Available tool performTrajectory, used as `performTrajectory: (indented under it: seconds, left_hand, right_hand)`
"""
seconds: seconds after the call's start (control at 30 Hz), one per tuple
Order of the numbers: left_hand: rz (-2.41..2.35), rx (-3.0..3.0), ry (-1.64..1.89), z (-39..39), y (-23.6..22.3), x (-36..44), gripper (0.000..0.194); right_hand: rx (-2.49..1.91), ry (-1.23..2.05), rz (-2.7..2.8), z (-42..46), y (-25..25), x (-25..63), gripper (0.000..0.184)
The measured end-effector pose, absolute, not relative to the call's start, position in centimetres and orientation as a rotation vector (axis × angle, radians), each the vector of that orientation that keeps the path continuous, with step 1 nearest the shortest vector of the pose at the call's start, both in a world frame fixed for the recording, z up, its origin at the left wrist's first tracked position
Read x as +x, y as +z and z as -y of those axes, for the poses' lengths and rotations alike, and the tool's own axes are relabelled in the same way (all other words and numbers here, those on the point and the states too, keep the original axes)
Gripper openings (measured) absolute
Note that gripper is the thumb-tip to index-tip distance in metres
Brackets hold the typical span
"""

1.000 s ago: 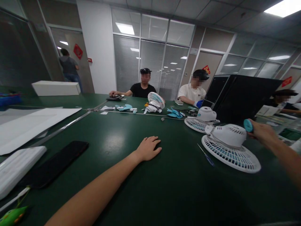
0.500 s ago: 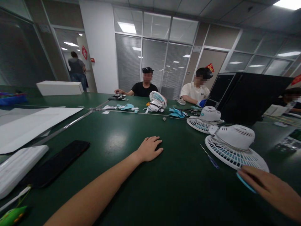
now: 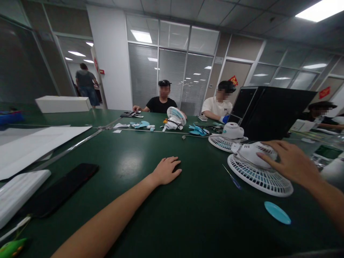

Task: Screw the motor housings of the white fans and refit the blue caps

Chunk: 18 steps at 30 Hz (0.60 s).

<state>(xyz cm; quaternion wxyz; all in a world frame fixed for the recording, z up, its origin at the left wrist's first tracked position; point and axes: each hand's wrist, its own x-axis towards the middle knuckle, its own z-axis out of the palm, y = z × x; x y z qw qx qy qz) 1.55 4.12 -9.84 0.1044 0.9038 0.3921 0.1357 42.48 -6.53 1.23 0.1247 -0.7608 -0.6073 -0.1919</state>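
My left hand (image 3: pixel 167 171) lies palm down on the green table, fingers spread, holding nothing. My right hand (image 3: pixel 290 163) is at the nearer white fan (image 3: pixel 258 175), its thumb and fingers around the right side of the rounded motor housing. That fan rests face down on its grille, with light blue showing through the slots. A light blue oval disc (image 3: pixel 277 212) lies on the table in front of it. To the left of the fan is a thin screwdriver (image 3: pixel 233 178) with a dark blue handle. A second white fan (image 3: pixel 228 137) sits face down just behind.
A black case (image 3: pixel 279 111) stands behind the fans. Across the table, two people sit near another fan (image 3: pixel 175 119) and blue fan blades (image 3: pixel 198 129). A black phone (image 3: pixel 63 188), a white block (image 3: pixel 23 195) and white sheets (image 3: pixel 48 139) lie at left.
My right hand has let go of the light blue disc, leaving it on the table, and has moved up to the nearer fan's housing. My left hand stays in place.
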Motion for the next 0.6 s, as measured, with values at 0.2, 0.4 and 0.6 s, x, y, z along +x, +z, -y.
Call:
performTrajectory:
  seconds: [0.2, 0.4, 0.6]
  left_hand:
    - [-1.154, 2.672, 0.400, -4.0, -9.6, 1.4, 0.054]
    - [-1.129, 2.668, 0.421, -4.3, -10.0, 1.4, 0.056]
    - [-1.117, 2.659, 0.450, -4.6, -10.4, 1.4, 0.055]
  right_hand:
    - [-2.420, -0.218, 1.820, -1.0, 2.9, 45.0, 0.068]
    - [-2.379, -0.264, 1.698, 0.1, 1.7, 45.7, 0.060]
    - [-2.220, -0.390, 1.274, 3.8, 2.0, 45.2, 0.058]
